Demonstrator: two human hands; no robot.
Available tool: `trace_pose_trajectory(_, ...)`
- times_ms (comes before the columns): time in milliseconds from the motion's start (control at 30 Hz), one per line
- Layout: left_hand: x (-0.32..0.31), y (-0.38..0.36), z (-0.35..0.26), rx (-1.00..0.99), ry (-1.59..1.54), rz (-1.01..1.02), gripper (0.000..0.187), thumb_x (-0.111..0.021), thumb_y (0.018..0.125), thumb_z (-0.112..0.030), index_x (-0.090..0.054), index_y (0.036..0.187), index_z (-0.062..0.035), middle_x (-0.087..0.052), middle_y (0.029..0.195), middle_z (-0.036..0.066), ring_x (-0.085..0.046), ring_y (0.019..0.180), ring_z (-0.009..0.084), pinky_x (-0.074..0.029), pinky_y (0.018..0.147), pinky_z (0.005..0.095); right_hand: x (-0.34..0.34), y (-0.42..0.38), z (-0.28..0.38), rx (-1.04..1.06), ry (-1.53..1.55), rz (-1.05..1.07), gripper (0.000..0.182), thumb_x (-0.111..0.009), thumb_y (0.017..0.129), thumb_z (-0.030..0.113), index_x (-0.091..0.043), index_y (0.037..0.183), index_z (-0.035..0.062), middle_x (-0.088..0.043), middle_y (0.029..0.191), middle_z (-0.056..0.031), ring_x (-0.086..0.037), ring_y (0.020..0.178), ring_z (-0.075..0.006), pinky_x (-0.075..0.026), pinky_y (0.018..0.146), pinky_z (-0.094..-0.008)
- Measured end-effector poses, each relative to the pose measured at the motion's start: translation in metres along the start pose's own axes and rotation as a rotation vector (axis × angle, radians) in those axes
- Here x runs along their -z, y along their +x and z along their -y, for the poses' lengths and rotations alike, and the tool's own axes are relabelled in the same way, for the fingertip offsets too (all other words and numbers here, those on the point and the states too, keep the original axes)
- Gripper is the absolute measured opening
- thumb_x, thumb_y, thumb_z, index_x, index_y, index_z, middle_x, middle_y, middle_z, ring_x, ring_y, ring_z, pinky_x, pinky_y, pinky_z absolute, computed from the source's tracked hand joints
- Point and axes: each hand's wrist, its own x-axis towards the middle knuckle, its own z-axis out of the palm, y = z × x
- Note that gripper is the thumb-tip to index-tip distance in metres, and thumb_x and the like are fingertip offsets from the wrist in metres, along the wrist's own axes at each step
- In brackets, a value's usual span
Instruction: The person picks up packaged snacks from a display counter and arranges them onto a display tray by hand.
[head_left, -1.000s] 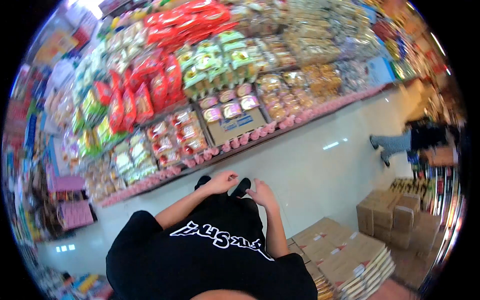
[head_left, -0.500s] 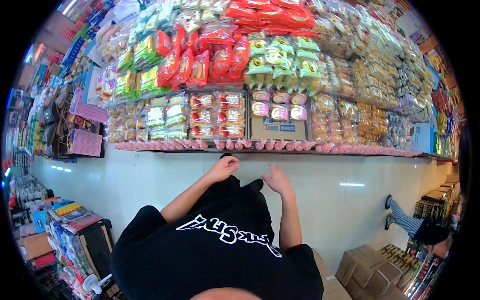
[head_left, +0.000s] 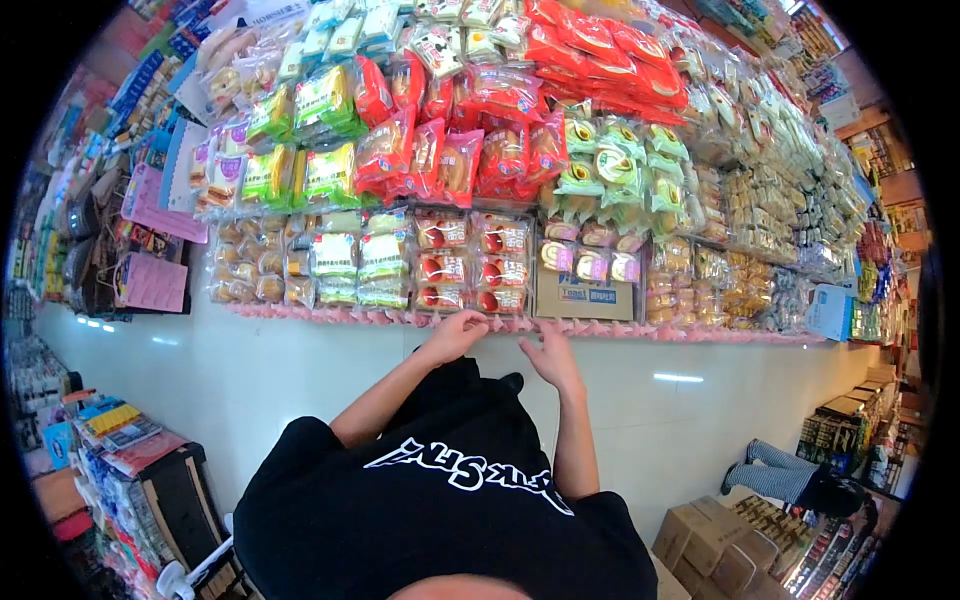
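Note:
My left hand (head_left: 458, 334) is at the pink frilled trim (head_left: 400, 316) along the front of the bread display, its fingers loosely bent and right at the edge. Just above it lie packs of buns with red apple-like prints (head_left: 442, 268). To the right, my right hand (head_left: 553, 358) has its thumb and fingers apart, fingertips close to the trim. Nearest it is a cardboard box (head_left: 585, 300) marked "Toast", with small pink-and-white packs (head_left: 592, 262) on top. No item shows in either hand.
Red bread bags (head_left: 460, 160), green avocado-print bags (head_left: 620, 165) and yellow-green packs (head_left: 328, 172) fill the rows behind. Cartons (head_left: 700, 535) stand on the floor (head_left: 640, 420) at lower right, near a person in striped trousers (head_left: 775, 478). A stocked shelf (head_left: 150, 455) is at lower left.
The display now sits lower and closer in view, and both hands have reached its front edge. The striped-trousered person appears lower in view.

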Motion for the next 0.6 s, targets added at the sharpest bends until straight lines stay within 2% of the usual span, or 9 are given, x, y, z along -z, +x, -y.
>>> trace_pose_trajectory(67, 0.011, 0.003, 0.001, 0.002, -0.040, 0.007, 0.033, -0.059, 0.090, -0.017, -0.054, 0.117, 0.0013, -0.065, 0.091, 0.006, -0.060, 0.086, 0.0127, -0.048, 0.078, 0.0274, -0.002, 0.013, 0.010, -0.064, 0.027, -0.030, 0.041, -0.065, 0.082, 0.024, -0.057, 0.113, -0.0019, -0.062, 0.104, -0.0237, -0.057, 0.104, -0.0389, -0.045, 0.088, -0.0416)
trace_pose_trajectory(167, 0.026, 0.020, 0.010, -0.023, -0.134, 0.010, 0.036, -0.059, 0.090, -0.018, -0.052, 0.120, 0.0019, -0.065, 0.094, 0.009, -0.062, 0.089, 0.0156, -0.048, 0.082, 0.0287, -0.011, 0.035, 0.009, -0.219, 0.025, -0.018, 0.043, -0.065, 0.083, 0.024, -0.056, 0.114, -0.0044, -0.061, 0.106, -0.0241, -0.060, 0.100, -0.0331, -0.048, 0.084, -0.0399)
trace_pose_trajectory(233, 0.031, 0.027, 0.001, 0.010, -0.185, -0.014, 0.041, -0.061, 0.089, -0.019, -0.050, 0.122, 0.0029, -0.065, 0.100, 0.012, -0.063, 0.090, 0.0182, -0.048, 0.084, 0.0301, -0.012, 0.040, 0.029, -0.146, 0.020, -0.186, 0.037, -0.062, 0.084, 0.021, -0.057, 0.111, -0.0032, -0.062, 0.101, -0.0256, -0.059, 0.097, -0.0384, -0.046, 0.083, -0.0427)
trace_pose_trajectory(267, 0.032, 0.028, -0.006, 0.014, -0.106, -0.065, 0.043, -0.061, 0.088, -0.020, -0.050, 0.122, 0.0035, -0.064, 0.103, 0.013, -0.063, 0.092, 0.0194, -0.048, 0.085, 0.0308, -0.013, 0.043, 0.037, -0.107, 0.019, -0.270, 0.033, -0.060, 0.084, 0.020, -0.057, 0.109, -0.0026, -0.062, 0.099, -0.0263, -0.059, 0.096, -0.0411, -0.046, 0.083, -0.0441)
trace_pose_trajectory(300, 0.034, 0.025, -0.029, 0.017, -0.024, -0.115, 0.046, -0.062, 0.087, -0.021, -0.049, 0.123, 0.0041, -0.063, 0.106, 0.015, -0.062, 0.093, 0.0205, -0.048, 0.086, 0.0315, -0.015, 0.048, 0.037, -0.129, 0.002, -0.277, 0.033, -0.059, 0.085, 0.019, -0.057, 0.109, -0.0028, -0.062, 0.100, -0.0268, -0.059, 0.096, -0.0415, -0.046, 0.083, -0.0445)
trace_pose_trajectory(433, 0.036, 0.038, -0.042, 0.057, 0.034, -0.169, 0.054, -0.064, 0.085, -0.024, -0.046, 0.127, 0.0048, -0.059, 0.115, 0.018, -0.059, 0.103, 0.0224, -0.046, 0.090, 0.0323, -0.018, 0.067, 0.028, -0.133, 0.037, -0.311, 0.032, -0.054, 0.087, 0.016, -0.055, 0.113, -0.0024, -0.061, 0.102, -0.0282, -0.059, 0.098, -0.0425, -0.046, 0.083, -0.0456)
trace_pose_trajectory(500, 0.030, 0.051, -0.022, 0.005, -0.029, -0.139, 0.055, -0.063, 0.085, -0.022, -0.044, 0.128, 0.0066, -0.060, 0.108, 0.018, -0.059, 0.085, 0.0205, -0.045, 0.074, 0.0317, -0.018, 0.072, 0.022, -0.114, 0.084, -0.304, 0.032, -0.053, 0.087, 0.014, -0.054, 0.114, -0.0019, -0.061, 0.102, -0.0284, -0.059, 0.098, -0.0428, -0.046, 0.082, -0.0458)
trace_pose_trajectory(533, 0.028, 0.059, -0.013, -0.060, -0.078, -0.112, 0.055, -0.061, 0.086, -0.020, -0.042, 0.128, 0.0086, -0.061, 0.101, 0.018, -0.058, 0.065, 0.0187, -0.046, 0.058, 0.0313, -0.018, 0.076, 0.018, -0.111, 0.096, -0.293, 0.032, -0.052, 0.086, 0.014, -0.053, 0.114, -0.0018, -0.061, 0.102, -0.0284, -0.059, 0.098, -0.0429, -0.046, 0.082, -0.0458)
trace_pose_trajectory(600, 0.025, 0.073, -0.006, -0.093, -0.057, -0.124, 0.057, -0.060, 0.086, -0.020, -0.039, 0.129, 0.0105, -0.062, 0.096, 0.019, -0.060, 0.050, 0.0188, -0.048, 0.047, 0.0318, -0.018, 0.090, 0.009, -0.080, 0.163, -0.270, 0.032, -0.052, 0.085, 0.013, -0.053, 0.114, -0.0019, -0.061, 0.101, -0.0286, -0.059, 0.097, -0.0430, -0.046, 0.081, -0.0457)
